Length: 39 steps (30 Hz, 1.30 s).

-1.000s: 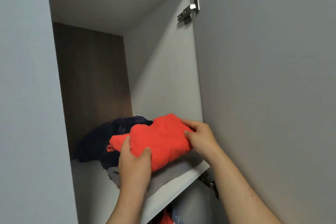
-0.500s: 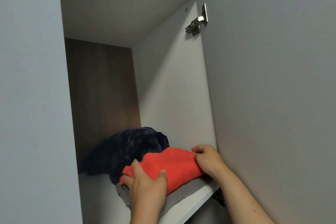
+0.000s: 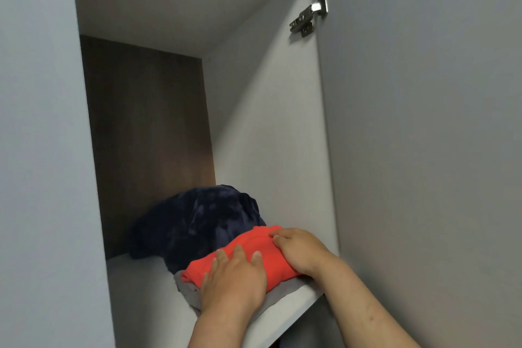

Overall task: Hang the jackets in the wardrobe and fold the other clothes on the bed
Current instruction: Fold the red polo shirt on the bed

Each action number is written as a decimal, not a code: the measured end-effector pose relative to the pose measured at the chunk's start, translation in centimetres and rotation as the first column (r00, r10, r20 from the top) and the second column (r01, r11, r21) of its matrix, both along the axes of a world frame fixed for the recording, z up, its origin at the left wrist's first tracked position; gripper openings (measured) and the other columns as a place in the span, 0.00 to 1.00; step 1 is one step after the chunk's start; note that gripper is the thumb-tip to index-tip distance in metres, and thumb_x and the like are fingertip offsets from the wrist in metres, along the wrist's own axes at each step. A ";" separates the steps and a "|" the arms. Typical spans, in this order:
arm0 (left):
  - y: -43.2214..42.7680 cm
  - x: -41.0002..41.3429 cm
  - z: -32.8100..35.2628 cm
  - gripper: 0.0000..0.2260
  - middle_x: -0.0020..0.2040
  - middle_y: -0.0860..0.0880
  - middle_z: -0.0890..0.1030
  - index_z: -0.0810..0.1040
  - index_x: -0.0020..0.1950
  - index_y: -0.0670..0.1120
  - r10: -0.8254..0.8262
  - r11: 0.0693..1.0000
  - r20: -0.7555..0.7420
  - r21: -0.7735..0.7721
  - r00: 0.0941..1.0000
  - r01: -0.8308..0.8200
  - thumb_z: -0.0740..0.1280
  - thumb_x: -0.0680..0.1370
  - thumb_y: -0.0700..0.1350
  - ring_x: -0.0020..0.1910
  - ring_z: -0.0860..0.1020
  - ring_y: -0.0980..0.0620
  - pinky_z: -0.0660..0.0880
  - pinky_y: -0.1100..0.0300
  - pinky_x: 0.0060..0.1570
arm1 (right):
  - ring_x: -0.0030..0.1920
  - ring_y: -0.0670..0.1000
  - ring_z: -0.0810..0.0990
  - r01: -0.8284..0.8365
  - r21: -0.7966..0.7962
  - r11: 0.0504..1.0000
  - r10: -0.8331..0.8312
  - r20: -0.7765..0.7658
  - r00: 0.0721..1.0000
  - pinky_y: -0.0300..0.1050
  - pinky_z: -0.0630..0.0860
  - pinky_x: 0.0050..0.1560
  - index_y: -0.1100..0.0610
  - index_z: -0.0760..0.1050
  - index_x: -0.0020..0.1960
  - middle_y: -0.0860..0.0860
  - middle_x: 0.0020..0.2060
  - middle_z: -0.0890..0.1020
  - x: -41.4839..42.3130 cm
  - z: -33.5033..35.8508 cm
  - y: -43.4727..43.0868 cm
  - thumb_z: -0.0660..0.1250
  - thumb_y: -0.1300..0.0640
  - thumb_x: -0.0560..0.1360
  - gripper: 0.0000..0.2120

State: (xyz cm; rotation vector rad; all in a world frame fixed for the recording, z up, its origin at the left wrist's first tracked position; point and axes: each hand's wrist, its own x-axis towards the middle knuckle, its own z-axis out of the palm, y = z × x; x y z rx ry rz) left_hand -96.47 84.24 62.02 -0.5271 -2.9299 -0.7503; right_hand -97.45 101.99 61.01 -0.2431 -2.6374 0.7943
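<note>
Orange garment, folded, lies at the front edge of the wardrobe shelf, on top of a grey cloth whose edge pokes out beneath it. The left hand presses flat on its near side, fingers straight and spread. The right hand curls its fingers over the right end, near the side wall. Behind it, touching, sits a dark blue bundle. Open room shows above the clothes and on the shelf's left.
</note>
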 end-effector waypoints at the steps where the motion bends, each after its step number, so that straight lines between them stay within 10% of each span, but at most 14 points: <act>1: 0.0 -0.1 -0.1 0.28 0.81 0.44 0.48 0.52 0.80 0.50 -0.001 1.000 0.016 -0.006 1.000 0.001 0.44 0.82 0.59 0.79 0.50 0.46 0.48 0.46 0.76 | 0.63 0.52 0.76 0.009 0.010 1.000 -0.009 0.026 1.000 0.52 0.69 0.67 0.48 0.78 0.63 0.49 0.65 0.79 0.1 -0.1 0.0 0.49 0.45 0.79 0.23; 11: -0.8 1.7 -1.2 0.28 0.80 0.44 0.56 0.55 0.79 0.49 -0.031 0.999 -0.250 0.013 0.968 0.036 0.47 0.82 0.60 0.78 0.54 0.46 0.53 0.47 0.76 | 0.64 0.51 0.76 0.073 -0.040 0.997 -0.079 -0.193 0.978 0.50 0.70 0.67 0.50 0.77 0.65 0.49 0.64 0.79 2.3 -1.1 -0.7 0.56 0.49 0.81 0.17; 16: -2.6 4.4 -3.1 0.30 0.81 0.51 0.49 0.53 0.79 0.53 -0.100 0.982 -0.431 0.101 0.897 0.158 0.54 0.80 0.62 0.79 0.45 0.54 0.40 0.58 0.75 | 0.67 0.47 0.72 0.152 -0.031 0.988 -0.153 -0.338 0.929 0.41 0.65 0.69 0.53 0.71 0.71 0.47 0.67 0.75 7.3 -3.7 -1.7 0.61 0.53 0.80 0.20; 21: -4.0 7.7 -4.7 0.19 0.73 0.65 0.61 0.74 0.67 0.56 -0.277 0.777 -0.552 0.353 0.786 0.521 0.62 0.76 0.52 0.71 0.50 0.73 0.50 0.72 0.66 | 0.71 0.42 0.68 0.209 0.007 0.978 -0.196 -0.318 0.928 0.37 0.63 0.72 0.48 0.69 0.73 0.41 0.71 0.70 14.1 -6.7 -3.6 0.64 0.57 0.78 0.24; 26: -5.1 8.4 -6.5 0.20 0.69 0.68 0.60 0.73 0.67 0.58 -0.475 0.730 -0.498 0.238 0.726 0.641 0.61 0.75 0.57 0.69 0.56 0.71 0.42 0.82 0.61 | 0.74 0.42 0.62 0.381 0.112 0.918 -0.348 -0.236 0.907 0.22 0.46 0.66 0.45 0.65 0.74 0.41 0.73 0.65 19.7 -8.0 -5.8 0.65 0.54 0.78 0.26; 39: -6.3 12.1 -10.8 0.25 0.79 0.54 0.57 0.61 0.77 0.54 -0.743 0.609 -0.317 0.045 0.590 0.792 0.59 0.80 0.56 0.78 0.53 0.55 0.50 0.60 0.75 | 0.77 0.47 0.59 0.681 0.223 0.698 -0.684 -0.077 0.726 0.38 0.56 0.73 0.46 0.59 0.78 0.47 0.78 0.60 31.8 -10.6 -15.6 0.63 0.48 0.78 0.29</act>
